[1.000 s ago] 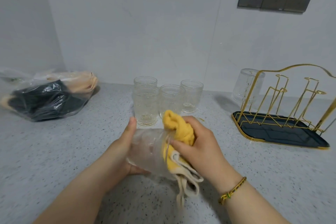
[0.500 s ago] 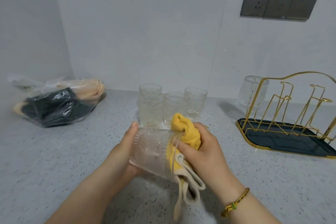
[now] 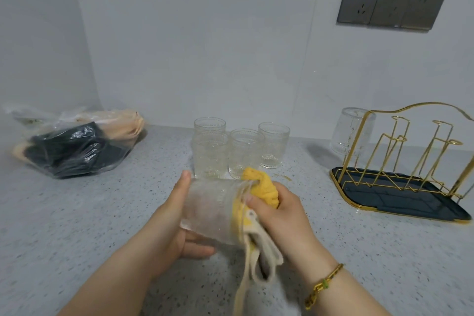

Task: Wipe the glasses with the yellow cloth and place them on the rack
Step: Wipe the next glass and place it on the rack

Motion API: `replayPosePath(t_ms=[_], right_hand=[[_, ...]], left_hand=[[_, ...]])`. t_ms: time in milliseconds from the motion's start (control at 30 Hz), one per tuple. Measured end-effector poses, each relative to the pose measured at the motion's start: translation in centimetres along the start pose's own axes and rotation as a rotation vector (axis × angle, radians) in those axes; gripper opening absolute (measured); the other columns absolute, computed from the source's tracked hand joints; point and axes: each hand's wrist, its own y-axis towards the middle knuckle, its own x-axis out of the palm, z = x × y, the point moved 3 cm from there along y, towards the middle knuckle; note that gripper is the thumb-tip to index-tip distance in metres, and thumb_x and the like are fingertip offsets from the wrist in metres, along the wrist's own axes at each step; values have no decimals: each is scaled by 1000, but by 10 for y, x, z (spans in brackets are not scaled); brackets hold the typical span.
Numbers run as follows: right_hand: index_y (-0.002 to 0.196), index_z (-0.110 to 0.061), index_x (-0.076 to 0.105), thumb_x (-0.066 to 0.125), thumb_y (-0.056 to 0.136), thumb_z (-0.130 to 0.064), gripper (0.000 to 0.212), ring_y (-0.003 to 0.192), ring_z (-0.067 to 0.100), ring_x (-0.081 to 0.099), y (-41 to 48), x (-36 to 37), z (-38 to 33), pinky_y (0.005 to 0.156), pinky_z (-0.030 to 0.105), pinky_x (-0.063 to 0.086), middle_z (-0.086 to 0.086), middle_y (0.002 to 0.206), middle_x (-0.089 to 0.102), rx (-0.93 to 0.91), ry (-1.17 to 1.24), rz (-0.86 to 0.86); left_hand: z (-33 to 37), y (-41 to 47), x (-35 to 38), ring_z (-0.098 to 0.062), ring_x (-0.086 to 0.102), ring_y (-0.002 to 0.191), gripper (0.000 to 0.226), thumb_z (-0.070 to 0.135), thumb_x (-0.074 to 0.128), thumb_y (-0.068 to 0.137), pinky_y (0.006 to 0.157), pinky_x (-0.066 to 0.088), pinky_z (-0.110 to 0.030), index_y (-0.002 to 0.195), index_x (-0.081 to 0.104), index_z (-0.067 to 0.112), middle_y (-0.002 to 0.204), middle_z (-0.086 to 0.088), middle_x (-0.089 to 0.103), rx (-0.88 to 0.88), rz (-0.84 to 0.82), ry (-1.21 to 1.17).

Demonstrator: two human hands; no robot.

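Note:
A clear ribbed glass (image 3: 210,209) lies on its side above the counter, and my left hand (image 3: 170,223) grips it round the base end. My right hand (image 3: 280,209) holds the yellow cloth (image 3: 263,187) bunched at the glass's mouth, with part of the cloth pushed inside and a beige edge hanging below. Several more glasses (image 3: 245,151) stand upright just behind. The gold wire rack (image 3: 410,151) on its dark tray stands at the right, with one glass (image 3: 350,131) upside down on its far left peg.
A clear plastic bag (image 3: 74,146) with dark and beige things lies at the back left. The white tiled wall runs close behind the glasses, and a grey socket panel (image 3: 389,5) sits on it above the rack.
The glass and cloth have stayed between my hands with only small shifts; my right hand has worked the cloth at the mouth. The view has tilted a little upward.

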Motion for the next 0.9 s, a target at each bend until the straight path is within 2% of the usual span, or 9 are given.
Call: replayPosePath(t_ms=[100, 167, 300, 433, 600, 700, 733, 800, 900], right_hand=[[79, -33, 52, 71, 74, -14, 28, 62, -10, 56, -4, 4, -5, 57, 5, 41, -15, 66, 59, -244, -177, -56], [80, -35, 51, 72, 73, -13, 31, 63, -10, 56, -5, 2, -4, 58, 5, 40, -17, 65, 59, -279, -216, -34], [71, -25, 55, 70, 75, -18, 17, 53, -6, 51, 3, -1, 1, 54, 7, 40, -12, 62, 56, -124, -136, 45], [60, -19, 50, 65, 80, -23, 25, 41, -5, 46, 5, -2, 11, 48, 9, 39, -15, 45, 52, 143, -21, -49], [73, -11, 58, 59, 83, -20, 13, 49, 7, 61, 7, -7, 13, 50, 19, 49, -4, 53, 64, 311, 341, -48], [85, -3, 61, 62, 69, -35, 36, 60, 20, 66, 13, -17, 8, 62, 30, 55, 9, 66, 69, 430, 514, -12], [87, -4, 61, 62, 64, -40, 43, 63, 22, 66, 13, -24, 7, 68, 34, 55, 11, 69, 70, 448, 491, 2], [85, -6, 59, 62, 66, -38, 37, 61, 21, 65, 16, -43, -4, 69, 35, 54, 10, 67, 69, 412, 416, 49], [82, -8, 56, 58, 82, -24, 16, 55, 18, 63, 16, -80, -13, 50, 25, 55, 8, 65, 64, 353, 373, 167]], left_hand=[[0, -2, -2, -20, 65, 46, 53, 60, 32, 86, 40, 50, -24, 86, 61, 15, 56, -7, 68, -51, -2, 63], [-1, -1, 0, -18, 65, 46, 47, 52, 37, 88, 42, 52, -24, 83, 63, 13, 55, -5, 68, -7, -1, 64], [0, 4, 2, -17, 71, 63, 37, 42, 37, 93, 61, 59, -36, 88, 64, 17, 71, -3, 75, 169, 53, -6], [1, 4, 3, -14, 71, 67, 28, 35, 42, 91, 56, 59, -31, 92, 64, 18, 74, 0, 75, 240, 98, -64], [1, 2, 2, -14, 71, 71, 24, 35, 45, 89, 54, 57, -30, 95, 62, 20, 79, 0, 75, 277, 116, -158], [6, 1, 1, -18, 70, 68, 22, 34, 42, 92, 56, 59, -32, 90, 60, 20, 79, -2, 72, 277, 137, -230], [5, 1, 0, -16, 70, 65, 23, 34, 41, 92, 55, 59, -32, 89, 60, 21, 75, 0, 73, 283, 138, -230], [7, 0, 1, -13, 71, 64, 22, 37, 46, 85, 58, 59, -33, 91, 60, 21, 71, 2, 74, 313, 113, -185], [2, 1, 3, -18, 72, 76, 38, 45, 50, 70, 65, 58, -37, 97, 62, 22, 82, -1, 75, 313, 98, -129]])
